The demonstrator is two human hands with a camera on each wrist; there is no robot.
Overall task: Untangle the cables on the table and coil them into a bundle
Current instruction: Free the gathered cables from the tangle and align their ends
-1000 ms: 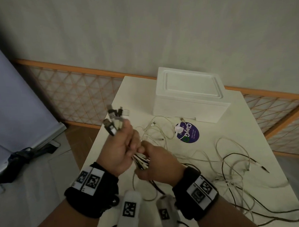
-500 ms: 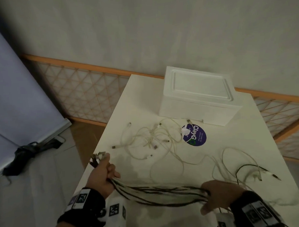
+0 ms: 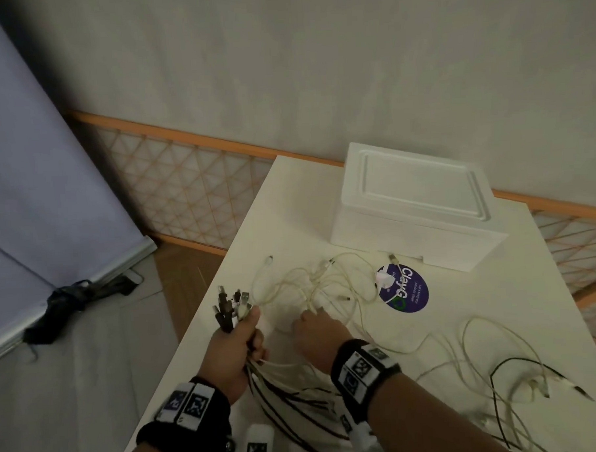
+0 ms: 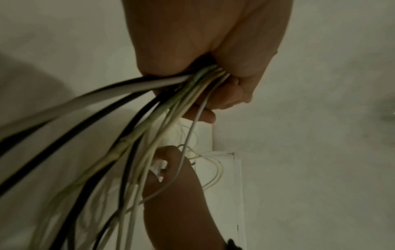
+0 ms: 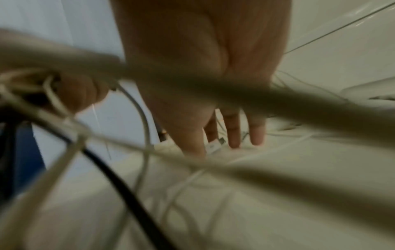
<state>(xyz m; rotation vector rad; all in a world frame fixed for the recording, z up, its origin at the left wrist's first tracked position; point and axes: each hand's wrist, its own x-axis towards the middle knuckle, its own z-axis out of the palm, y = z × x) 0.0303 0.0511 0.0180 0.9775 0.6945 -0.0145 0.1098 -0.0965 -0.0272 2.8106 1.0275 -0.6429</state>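
My left hand (image 3: 237, 348) grips a cable bundle (image 3: 279, 387) of black and white leads, with the plug ends (image 3: 230, 307) sticking up above the fist. In the left wrist view the bundle (image 4: 128, 126) runs out from under the curled fingers (image 4: 226, 94). My right hand (image 3: 316, 331) reaches forward into the loose white cables (image 3: 326, 286) on the table (image 3: 289, 209). In the right wrist view its thumb and index finger pinch a white USB plug (image 5: 215, 144).
A white foam box (image 3: 415, 200) stands at the table's back. A round purple sticker (image 3: 403, 289) lies in front of it. More white leads and a black cable (image 3: 521, 363) sprawl at the right. The table's left edge is close to my left hand.
My hands were wide apart, stretching the bundle. The right hand has let go of it and moved forward to the white tangle; the left has come forward and raised the plug ends.
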